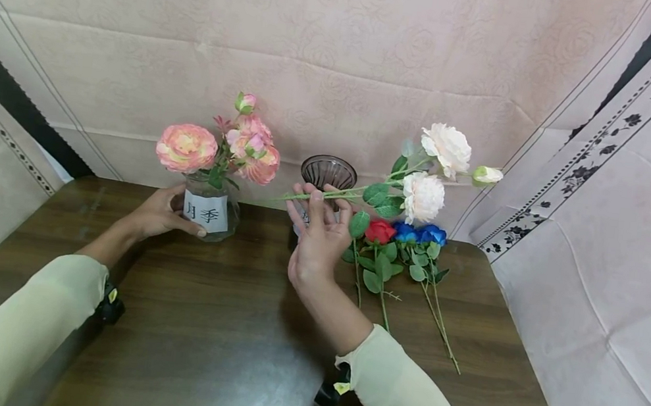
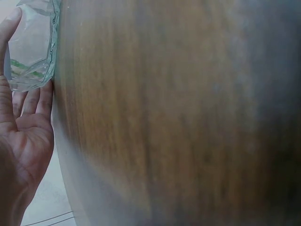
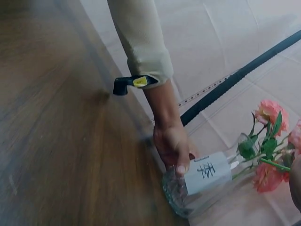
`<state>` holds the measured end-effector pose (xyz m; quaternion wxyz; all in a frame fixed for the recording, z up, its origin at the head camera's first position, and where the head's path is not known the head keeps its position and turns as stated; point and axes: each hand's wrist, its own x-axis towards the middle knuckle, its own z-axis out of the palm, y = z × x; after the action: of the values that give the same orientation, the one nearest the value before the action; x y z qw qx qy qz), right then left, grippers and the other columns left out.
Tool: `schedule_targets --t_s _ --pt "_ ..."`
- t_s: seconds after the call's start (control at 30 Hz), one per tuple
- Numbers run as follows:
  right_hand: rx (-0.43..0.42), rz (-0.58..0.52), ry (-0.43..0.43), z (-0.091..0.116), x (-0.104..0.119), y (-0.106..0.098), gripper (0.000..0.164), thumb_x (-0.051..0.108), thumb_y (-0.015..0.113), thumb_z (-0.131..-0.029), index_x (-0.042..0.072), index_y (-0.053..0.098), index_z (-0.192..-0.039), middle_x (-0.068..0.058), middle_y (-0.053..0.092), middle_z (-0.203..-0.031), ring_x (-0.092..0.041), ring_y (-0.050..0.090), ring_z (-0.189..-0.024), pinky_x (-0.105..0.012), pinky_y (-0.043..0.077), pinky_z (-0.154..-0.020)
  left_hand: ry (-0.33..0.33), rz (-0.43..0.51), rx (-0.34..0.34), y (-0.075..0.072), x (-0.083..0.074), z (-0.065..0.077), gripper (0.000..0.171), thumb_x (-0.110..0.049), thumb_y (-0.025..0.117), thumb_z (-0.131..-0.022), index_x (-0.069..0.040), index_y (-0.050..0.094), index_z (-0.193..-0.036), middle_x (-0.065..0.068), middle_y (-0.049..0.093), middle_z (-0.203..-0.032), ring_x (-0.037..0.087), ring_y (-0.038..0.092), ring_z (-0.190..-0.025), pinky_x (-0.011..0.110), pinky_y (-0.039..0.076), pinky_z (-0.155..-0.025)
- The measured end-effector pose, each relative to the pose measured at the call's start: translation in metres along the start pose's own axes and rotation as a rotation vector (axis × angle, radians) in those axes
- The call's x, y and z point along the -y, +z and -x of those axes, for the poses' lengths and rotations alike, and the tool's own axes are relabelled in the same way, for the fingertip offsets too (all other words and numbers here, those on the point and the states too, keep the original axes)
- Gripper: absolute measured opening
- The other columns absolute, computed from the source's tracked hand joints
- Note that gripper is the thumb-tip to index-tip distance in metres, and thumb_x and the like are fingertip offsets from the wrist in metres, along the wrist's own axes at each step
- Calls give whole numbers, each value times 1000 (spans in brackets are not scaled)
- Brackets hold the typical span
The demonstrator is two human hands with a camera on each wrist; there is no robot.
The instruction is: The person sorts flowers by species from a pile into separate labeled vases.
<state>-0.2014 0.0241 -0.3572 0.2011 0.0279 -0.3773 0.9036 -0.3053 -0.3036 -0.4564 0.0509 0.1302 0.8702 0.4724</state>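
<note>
My left hand (image 1: 160,217) grips the lower side of a clear glass vase (image 1: 230,218) with a white paper label, thumb on its front. The left wrist view shows the palm and the faceted vase base (image 2: 33,77) at the table. Pink artificial flowers (image 1: 187,147) stand in this vase. My right hand (image 1: 321,245), palm turned up, pinches the green stems of a white artificial flower spray (image 1: 446,149) between thumb and fingers. The spray lies nearly level, blooms to the right, stem ends pointing left toward the vase. In the right wrist view, a green stem (image 3: 276,165) overlaps the pink flowers.
A dark ribbed vase (image 1: 329,171) stands behind my right hand, partly hidden by it. Red (image 1: 380,231) and blue artificial roses (image 1: 432,234) lie on the wooden table (image 1: 216,337) to the right, stems toward the front. Patterned cloth (image 1: 338,85) hangs behind the table.
</note>
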Motion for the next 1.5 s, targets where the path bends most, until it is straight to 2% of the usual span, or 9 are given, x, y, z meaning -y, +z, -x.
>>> schedule_targets --t_s 0.27,0.43,0.63,0.87,1.0,1.13,1.2,1.33,1.5 --pt "31 -25 -24 0 -8 23 18 9 66 -114 6 62 -131 -4 86 -110 -40 82 -120 -58 64 -108 -5 25 2 0 3 0 103 -12 102 -84 -12 45 -170 24 68 -153 -1 69 -117 17 59 -96" --pt "44 -37 -36 -3 -12 35 17 9 65 -115 4 61 -131 -23 83 -121 -39 83 -119 -55 65 -106 -7 23 -1 0 2 1 105 -13 102 -85 -12 43 -172 24 68 -154 6 69 -122 17 59 -96" --pt "50 -34 -39 -6 -16 49 21 8 63 -115 3 60 -135 -34 76 -132 -53 74 -130 -52 66 -105 10 31 -13 0 1 1 102 -10 101 -84 -10 46 -170 23 69 -151 -5 69 -114 18 59 -95" --pt "54 1 -31 -11 -25 59 23 10 65 -115 3 63 -137 -23 82 -128 -41 80 -126 -51 66 -105 20 17 -24 -1 2 1 94 -11 101 -85 -8 51 -164 20 72 -146 0 71 -111 19 59 -93" --pt "57 36 -35 -14 -31 62 29 10 67 -114 -3 62 -140 -30 78 -132 -43 79 -126 -51 67 -103 13 -3 -18 -1 3 1 99 -15 101 -86 -8 47 -168 21 70 -149 2 69 -113 18 57 -94" --pt "61 61 -50 -17 -37 65 27 10 68 -113 -3 65 -137 -34 77 -131 -47 79 -123 -50 68 -101 5 -1 -18 -1 2 1 104 -16 101 -86 -8 42 -172 23 68 -152 2 67 -115 16 55 -95" --pt "67 76 -54 -19 -40 66 24 10 68 -113 0 66 -135 -33 78 -129 -43 81 -120 -49 68 -99 5 5 -18 -1 3 1 103 -15 101 -87 -7 43 -171 23 68 -152 1 68 -115 16 56 -96" --pt "86 94 -51 -20 -43 68 28 9 67 -114 -5 64 -137 -33 78 -128 -32 84 -116 -49 69 -99 5 4 -21 -1 4 2 106 -15 101 -87 -9 41 -173 22 68 -152 1 68 -115 16 56 -95" --pt "97 93 -42 -19 -46 69 33 6 67 -113 -12 61 -140 -31 78 -127 -31 83 -118 -52 68 -102 2 5 -19 -1 4 2 111 -16 101 -87 -9 35 -176 24 68 -153 3 68 -115 16 56 -95"
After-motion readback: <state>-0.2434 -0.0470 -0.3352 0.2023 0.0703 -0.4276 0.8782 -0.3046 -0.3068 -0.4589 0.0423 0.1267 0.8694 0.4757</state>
